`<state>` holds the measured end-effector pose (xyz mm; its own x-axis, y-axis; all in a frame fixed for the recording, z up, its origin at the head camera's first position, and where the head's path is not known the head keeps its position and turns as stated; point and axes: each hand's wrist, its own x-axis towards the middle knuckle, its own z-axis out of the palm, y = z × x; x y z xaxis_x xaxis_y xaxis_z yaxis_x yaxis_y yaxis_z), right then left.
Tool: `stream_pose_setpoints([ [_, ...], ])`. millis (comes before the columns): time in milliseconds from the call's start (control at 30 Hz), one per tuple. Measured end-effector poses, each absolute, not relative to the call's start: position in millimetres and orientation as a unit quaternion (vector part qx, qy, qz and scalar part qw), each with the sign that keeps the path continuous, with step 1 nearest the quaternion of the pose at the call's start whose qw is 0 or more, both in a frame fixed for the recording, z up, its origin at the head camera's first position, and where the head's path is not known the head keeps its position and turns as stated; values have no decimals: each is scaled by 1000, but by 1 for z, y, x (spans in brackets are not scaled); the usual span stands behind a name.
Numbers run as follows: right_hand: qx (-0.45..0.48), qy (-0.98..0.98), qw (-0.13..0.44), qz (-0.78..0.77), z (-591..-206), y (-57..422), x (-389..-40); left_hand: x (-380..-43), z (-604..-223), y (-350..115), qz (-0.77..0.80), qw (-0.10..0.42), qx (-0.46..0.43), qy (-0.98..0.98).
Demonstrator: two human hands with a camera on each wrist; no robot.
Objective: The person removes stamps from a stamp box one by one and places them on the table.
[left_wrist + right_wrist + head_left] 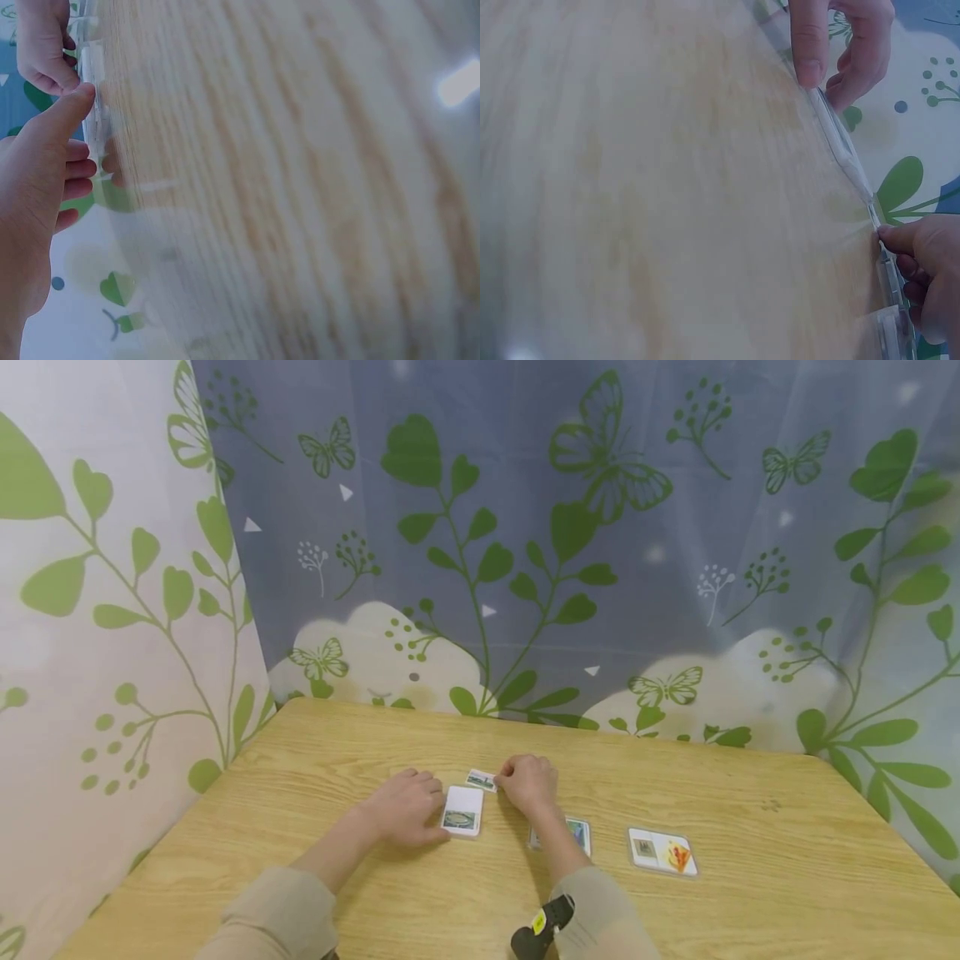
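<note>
In the head view, a white card in a clear holder [459, 798], with a picture on its near half, lies on the table in front of me. My left hand [408, 807] rests beside it, thumb at its near left corner and relaxed fingertips along its left edge. Just beyond its far edge is a small picture card [481, 780]. My right hand [531, 783] pinches that small card by its right end between thumb and forefinger. From the right wrist view, the right thumb [900, 238] sits low at the table surface, and the left thumb [810, 60] touches the holder's end.
Under my right forearm lies another cased card [579, 832], partly hidden. Farther right is a cased card with two pictures [663, 852]. A patterned curtain [525, 610] hangs behind the wooden table [750, 802]. A black strap [543, 927] is around my right wrist.
</note>
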<state>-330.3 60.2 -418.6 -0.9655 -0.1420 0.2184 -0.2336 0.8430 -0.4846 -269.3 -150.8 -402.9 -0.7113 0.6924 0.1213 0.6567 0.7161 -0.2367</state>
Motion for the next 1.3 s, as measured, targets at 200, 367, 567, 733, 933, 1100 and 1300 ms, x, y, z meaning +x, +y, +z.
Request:
stream_pose_setpoints([
  [200,91,-957,92,258,-418,60,-329,-268,-401,-150,90,98,-364,-922],
  [367,87,-954,93,273,-419,62,-328,-268,-401,-150,91,97,-364,-922],
  [567,88,-946,100,296,-420,65,-327,-266,-401,-150,88,94,-364,-923],
  [733,83,-940,100,316,-421,66,-329,-266,-402,-150,89,97,-366,-921],
  [933,79,-939,96,321,-418,67,-329,-267,-401,-150,84,99,-365,-922],
  [1100,84,-934,90,336,-413,68,-327,-267,-401,-151,87,102,-366,-921],
  [1300,96,-922,69,369,-407,68,-324,-267,-401,-150,88,95,-362,-923],
])
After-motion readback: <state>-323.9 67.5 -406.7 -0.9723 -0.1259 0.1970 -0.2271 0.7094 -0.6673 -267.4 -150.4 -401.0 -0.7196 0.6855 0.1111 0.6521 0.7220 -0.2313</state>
